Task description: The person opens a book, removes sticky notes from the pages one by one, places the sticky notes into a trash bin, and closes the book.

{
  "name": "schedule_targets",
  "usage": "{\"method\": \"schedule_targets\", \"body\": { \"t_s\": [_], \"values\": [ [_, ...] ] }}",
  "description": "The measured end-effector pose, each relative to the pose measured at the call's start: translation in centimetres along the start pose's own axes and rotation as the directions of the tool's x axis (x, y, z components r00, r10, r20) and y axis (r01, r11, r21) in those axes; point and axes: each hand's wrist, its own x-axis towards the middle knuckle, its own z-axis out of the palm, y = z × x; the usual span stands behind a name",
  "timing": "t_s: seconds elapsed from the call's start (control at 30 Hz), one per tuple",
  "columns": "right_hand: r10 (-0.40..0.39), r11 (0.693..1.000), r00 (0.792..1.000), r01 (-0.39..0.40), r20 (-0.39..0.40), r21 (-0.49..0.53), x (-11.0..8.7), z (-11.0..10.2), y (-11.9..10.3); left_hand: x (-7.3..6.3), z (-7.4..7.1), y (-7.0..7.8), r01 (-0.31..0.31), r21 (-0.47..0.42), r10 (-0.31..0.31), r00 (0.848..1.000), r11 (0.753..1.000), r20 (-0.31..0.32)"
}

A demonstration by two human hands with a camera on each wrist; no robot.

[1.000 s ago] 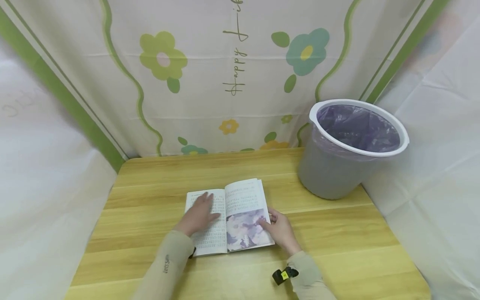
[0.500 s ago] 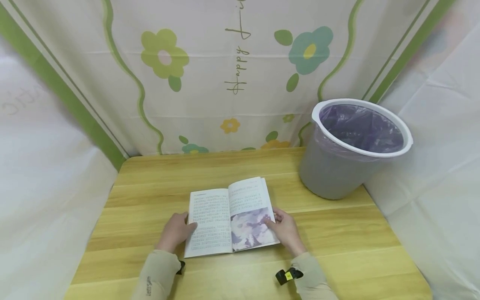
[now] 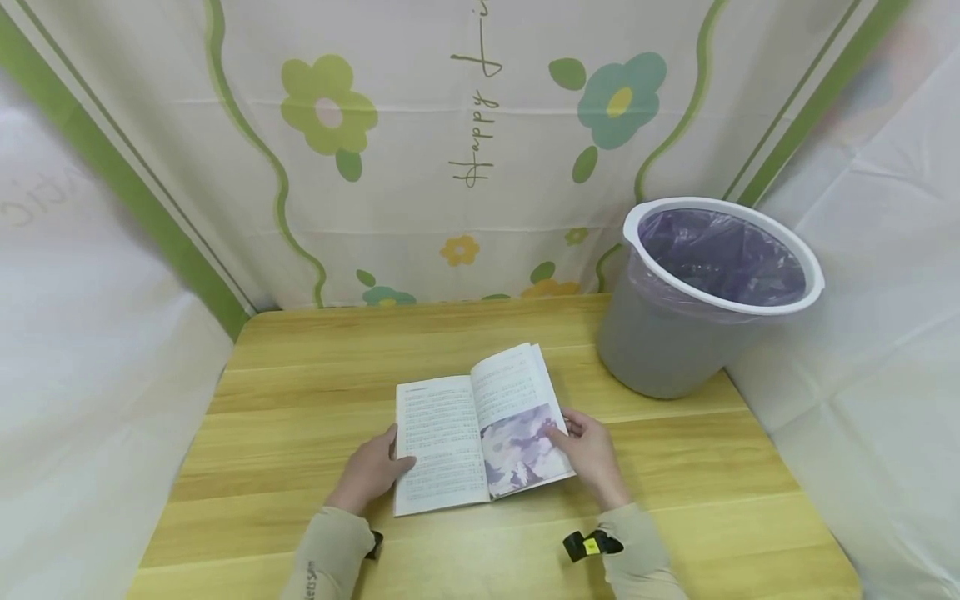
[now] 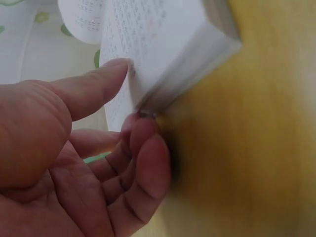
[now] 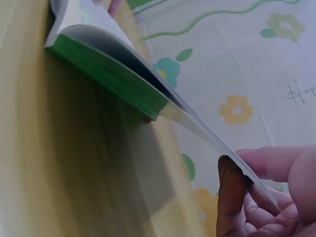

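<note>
An open book [image 3: 438, 442] lies at the middle of the table, with printed text on the left page and a purple picture [image 3: 525, 450] low on the right page. My left hand [image 3: 367, 471] grips its left edge; in the left wrist view the thumb rests on the page and the curled fingers are at the page block's edge. On the right side, my right hand [image 3: 592, 454] pinches the edge between thumb and fingers. In the right wrist view that side slants up off the table, and a green spine [image 5: 103, 74] shows underneath.
A grey trash bin [image 3: 660, 350] with a white rim and purple liner stands at the table's back right. Behind the wooden table [image 3: 315, 350] hangs a flowered cloth [image 3: 405, 167], with pale sheets on both sides.
My left hand has left the left page for the book's left edge. The book has shifted right, turned slightly, and my right hand has moved right with it.
</note>
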Motion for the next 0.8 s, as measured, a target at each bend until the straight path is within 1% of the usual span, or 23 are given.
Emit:
{"method": "schedule_targets", "body": {
  "t_s": [0.03,0.2,0.4,0.6,0.7,0.8],
  "values": [
    [-0.001,1.0,1.0,0.001,0.001,0.008,0.0,-0.1,-0.2,0.0,0.1,0.1,0.004,-0.011,-0.004,1.0,1.0,0.002],
    [-0.001,0.999,1.0,0.0,0.018,0.047,-0.5,0.0,-1.1,0.2,0.5,0.4,0.012,-0.008,-0.012,1.0,1.0,-0.003],
    [-0.033,0.997,0.998,0.029,0.057,0.074,-1.5,1.0,-2.7,0.5,0.7,0.7,0.015,-0.014,-0.015,1.0,1.0,0.003],
    [-0.075,0.992,0.986,0.059,0.147,0.108,-2.3,2.5,-4.0,0.7,0.7,0.9,0.03,-0.025,-0.029,1.0,0.999,0.011],
    [-0.093,0.991,0.974,0.07,0.206,0.116,-2.5,3.4,-4.5,0.8,0.8,0.8,0.031,-0.029,-0.031,0.999,0.999,0.008],
    [-0.107,0.99,0.958,0.077,0.266,0.122,-2.7,4.3,-4.9,0.9,0.8,0.7,0.019,-0.03,-0.019,1.0,0.999,0.0]
  ]
}}
